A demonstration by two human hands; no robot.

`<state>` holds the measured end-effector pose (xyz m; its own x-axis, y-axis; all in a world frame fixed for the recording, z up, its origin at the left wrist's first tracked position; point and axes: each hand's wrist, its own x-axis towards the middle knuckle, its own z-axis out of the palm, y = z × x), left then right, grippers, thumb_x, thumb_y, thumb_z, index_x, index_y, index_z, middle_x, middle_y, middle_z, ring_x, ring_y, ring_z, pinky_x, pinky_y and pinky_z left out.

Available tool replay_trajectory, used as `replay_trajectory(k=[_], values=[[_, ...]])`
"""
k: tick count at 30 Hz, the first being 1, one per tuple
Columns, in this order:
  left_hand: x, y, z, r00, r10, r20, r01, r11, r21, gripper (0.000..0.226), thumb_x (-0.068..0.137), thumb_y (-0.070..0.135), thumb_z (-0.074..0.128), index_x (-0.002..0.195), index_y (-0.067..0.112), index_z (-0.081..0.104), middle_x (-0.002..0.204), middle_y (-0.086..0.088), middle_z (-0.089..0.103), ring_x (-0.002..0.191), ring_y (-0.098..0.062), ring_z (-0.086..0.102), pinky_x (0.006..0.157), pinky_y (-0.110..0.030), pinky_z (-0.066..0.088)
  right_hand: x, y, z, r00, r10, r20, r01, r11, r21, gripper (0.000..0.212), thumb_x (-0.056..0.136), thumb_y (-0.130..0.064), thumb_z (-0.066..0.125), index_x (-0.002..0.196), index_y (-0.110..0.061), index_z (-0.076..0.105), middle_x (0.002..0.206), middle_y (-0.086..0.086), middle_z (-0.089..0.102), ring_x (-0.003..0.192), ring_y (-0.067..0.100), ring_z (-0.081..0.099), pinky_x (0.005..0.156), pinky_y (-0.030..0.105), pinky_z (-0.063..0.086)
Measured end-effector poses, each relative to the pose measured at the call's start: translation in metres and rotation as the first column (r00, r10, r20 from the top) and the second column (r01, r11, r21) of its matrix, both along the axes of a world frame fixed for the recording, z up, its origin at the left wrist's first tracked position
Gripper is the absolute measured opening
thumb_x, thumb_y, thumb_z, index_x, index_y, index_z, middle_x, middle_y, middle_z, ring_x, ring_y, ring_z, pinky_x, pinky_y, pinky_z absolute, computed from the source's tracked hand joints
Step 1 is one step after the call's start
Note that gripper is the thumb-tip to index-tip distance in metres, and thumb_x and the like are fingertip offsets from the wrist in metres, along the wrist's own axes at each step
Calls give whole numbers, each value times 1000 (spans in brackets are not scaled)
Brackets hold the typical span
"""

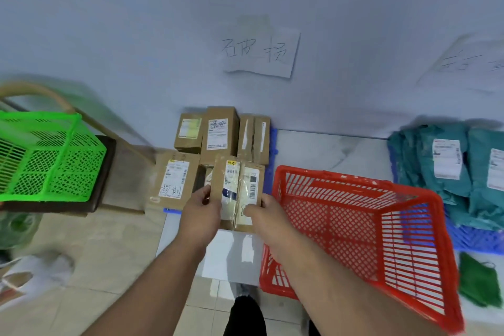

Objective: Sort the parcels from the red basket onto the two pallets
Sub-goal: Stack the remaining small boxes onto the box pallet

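I hold a flat cardboard parcel (237, 188) with white labels and tape in both hands, over the near edge of the left blue pallet (273, 144). My left hand (201, 210) grips its left edge and my right hand (268, 217) grips its lower right corner. Several cardboard boxes (218, 133) lie on that pallet behind it. The red basket (357, 226) stands just right of my right hand and looks empty. On the right blue pallet (474, 240) several teal mailer bags (447, 161) are piled.
A green basket (46, 155) rests on a dark cart with a wooden handle at the left. Two handwritten paper signs (261, 49) hang on the wall above the pallets. A green cloth (477, 278) lies on the floor at the right. My leg shows below.
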<state>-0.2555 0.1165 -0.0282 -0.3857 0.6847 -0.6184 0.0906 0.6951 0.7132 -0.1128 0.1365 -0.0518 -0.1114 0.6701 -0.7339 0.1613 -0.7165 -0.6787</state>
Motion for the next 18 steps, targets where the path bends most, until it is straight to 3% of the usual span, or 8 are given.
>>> replay_trajectory(k=[4,7,9,13,15,18], values=[[-20,10,-31,995,-76,69,81,993,-84,26,102,29,56,120,37,72,107,11,80,96,-11,77,71,-25,60,-21,2,-28,996,-85,23,87,990,-110,43,95,-8,60,136,-21,65,119,1,76,104,20,73,78,32,58],[-23,12,-48,983,-129,134,146,982,-122,22,100,30,57,110,38,75,100,15,81,91,-8,78,71,-23,61,-20,0,-45,990,-117,79,127,981,-145,45,96,-9,61,139,-21,63,121,2,74,106,21,72,89,36,60],[-20,12,-58,975,-169,144,190,971,-144,22,100,28,57,109,38,75,100,13,81,91,-9,78,78,-30,64,-16,-2,-50,985,-134,111,151,975,-163,46,96,-7,61,140,-20,62,123,4,74,108,23,72,92,39,60],[-15,13,-75,966,-211,149,236,955,-178,29,101,16,51,115,29,73,106,0,81,101,-29,76,93,-55,61,-16,-5,-51,981,-147,128,163,978,-128,47,95,-3,60,139,-21,63,125,4,75,110,22,73,97,40,60],[-15,14,-82,962,-226,156,254,947,-196,31,99,13,50,114,26,74,107,-5,80,104,-33,74,95,-58,59,-21,-6,-52,975,-179,132,192,977,-94,48,95,0,59,136,-24,65,124,4,76,110,23,74,95,39,62],[-14,18,-93,962,-226,150,256,941,-222,37,95,4,46,110,23,73,108,-12,77,101,-32,73,95,-51,60,-29,-3,-63,958,-223,179,240,967,-84,47,92,-2,61,135,-21,67,124,7,76,112,27,74,94,41,63]])
